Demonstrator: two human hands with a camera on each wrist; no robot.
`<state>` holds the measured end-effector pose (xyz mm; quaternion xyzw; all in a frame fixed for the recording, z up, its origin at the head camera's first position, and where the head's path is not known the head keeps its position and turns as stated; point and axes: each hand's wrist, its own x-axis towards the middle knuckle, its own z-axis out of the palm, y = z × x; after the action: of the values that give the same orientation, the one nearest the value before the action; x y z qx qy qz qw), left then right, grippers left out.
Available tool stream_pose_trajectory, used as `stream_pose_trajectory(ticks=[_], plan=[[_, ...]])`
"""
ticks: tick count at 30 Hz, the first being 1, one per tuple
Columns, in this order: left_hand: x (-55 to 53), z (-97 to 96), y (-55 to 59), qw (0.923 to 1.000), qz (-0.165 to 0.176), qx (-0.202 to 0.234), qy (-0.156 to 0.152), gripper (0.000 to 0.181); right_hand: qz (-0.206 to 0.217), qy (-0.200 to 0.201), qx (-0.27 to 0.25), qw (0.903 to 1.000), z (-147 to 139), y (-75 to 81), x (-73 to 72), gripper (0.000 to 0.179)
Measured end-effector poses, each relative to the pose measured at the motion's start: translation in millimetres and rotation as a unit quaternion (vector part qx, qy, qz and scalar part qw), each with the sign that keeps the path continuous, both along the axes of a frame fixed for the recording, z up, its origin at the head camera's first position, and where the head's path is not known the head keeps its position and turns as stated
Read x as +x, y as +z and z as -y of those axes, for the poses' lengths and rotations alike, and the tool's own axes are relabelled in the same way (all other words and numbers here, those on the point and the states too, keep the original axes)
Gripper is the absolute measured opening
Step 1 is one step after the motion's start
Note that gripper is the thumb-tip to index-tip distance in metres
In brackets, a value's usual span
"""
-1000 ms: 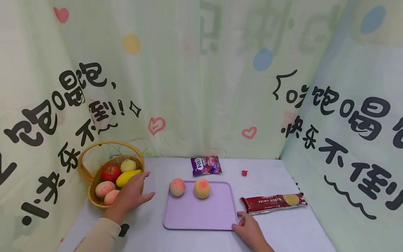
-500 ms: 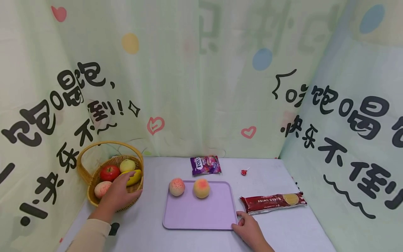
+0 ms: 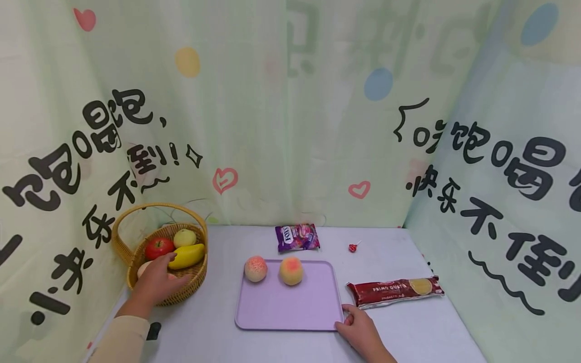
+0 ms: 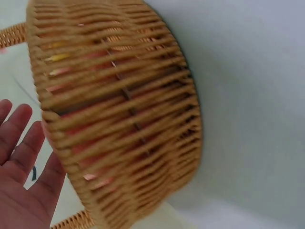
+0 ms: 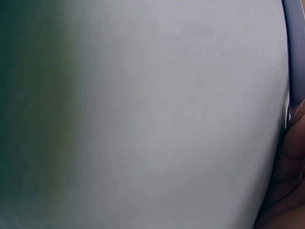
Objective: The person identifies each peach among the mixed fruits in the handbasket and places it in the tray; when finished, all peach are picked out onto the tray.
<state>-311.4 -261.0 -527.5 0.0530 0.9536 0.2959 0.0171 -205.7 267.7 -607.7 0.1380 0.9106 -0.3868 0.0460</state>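
My left hand (image 3: 159,280) hovers over the near side of a wicker basket (image 3: 197,282), covering most of the peaches there. In the left wrist view, its spread fingers (image 4: 35,143) stand beside the basket's rim and hold nothing. Inside the basket lie a red apple (image 3: 159,248), a pale green-yellow fruit (image 3: 184,237) and a yellow banana-like fruit (image 3: 187,256). My right hand (image 3: 361,331) pinches the right front edge of a lilac tray (image 3: 290,307). On the tray sit a speckled pink peach (image 3: 255,268) and a yellow-pink peach (image 3: 290,271).
A purple candy bag (image 3: 297,237) lies behind the tray. To the right are a small red lollipop (image 3: 352,248) and a dark red spaghetti packet (image 3: 395,292). Printed curtains (image 3: 290,126) enclose the white table (image 3: 204,327) at the back and sides.
My left hand has moved left and slightly down over the basket, uncovering the yellow fruit and covering the peaches. My right hand stays on the tray's edge.
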Motion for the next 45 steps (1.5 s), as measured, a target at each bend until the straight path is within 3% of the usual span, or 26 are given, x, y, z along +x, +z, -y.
stream_pose_trajectory(ticks=[18,33,40,45], plan=[[-1.9,14.7,-5.9,0.9968,0.053,-0.060,0.006,0.096,-0.014,0.003,-0.005,0.9999,-2,-2.4,2.1,0.058],[-10.2,18.9,-1.5,0.9926,0.064,-0.103,0.001,0.067,-0.012,0.001,-0.004,0.9999,-2,-0.6,2.6,0.058],[-14.1,18.7,-0.6,0.9945,0.061,-0.085,0.008,0.049,-0.007,0.001,-0.010,0.9999,-2,-0.6,2.6,0.059],[-16.8,20.7,-3.2,0.9948,0.079,-0.060,0.022,0.050,-0.013,0.002,-0.007,0.9999,-3,-0.1,2.5,0.058]])
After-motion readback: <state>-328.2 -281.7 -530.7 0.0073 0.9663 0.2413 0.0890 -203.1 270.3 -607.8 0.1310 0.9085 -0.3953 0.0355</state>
